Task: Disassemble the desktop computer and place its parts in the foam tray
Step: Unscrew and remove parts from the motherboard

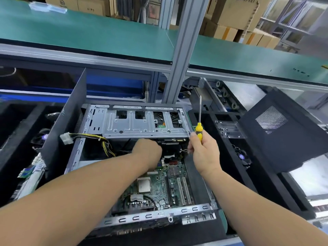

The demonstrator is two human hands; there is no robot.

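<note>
The open desktop computer case (142, 174) lies on its side at the near edge of the surface, its bare metal frame toward the viewer and the green motherboard (159, 189) exposed inside, a square silver processor (144, 185) near its middle and 2 long white slots at its right. Both forearms reach over the case's near rim. The left hand (148, 150) dips into the case just beyond the motherboard, under the grey drive cage (134, 121); its fingers are hidden below the cage, so whether that grip holds anything cannot be told. The right hand (202, 148) is at the case's right wall, curled tight round the yellow-and-black handle of a screwdriver (199, 125) whose shaft points straight up — clear of the case. A bundle of yellow and black cables with a white connector (66, 138) hangs over the case's left side, beside an upright dark side panel (65, 125). Black foam tray (230, 166) compartments flank the case on the right, 1 holding a small clear plastic box (228, 128); another dark case (284, 130) leans at the far right.
</note>
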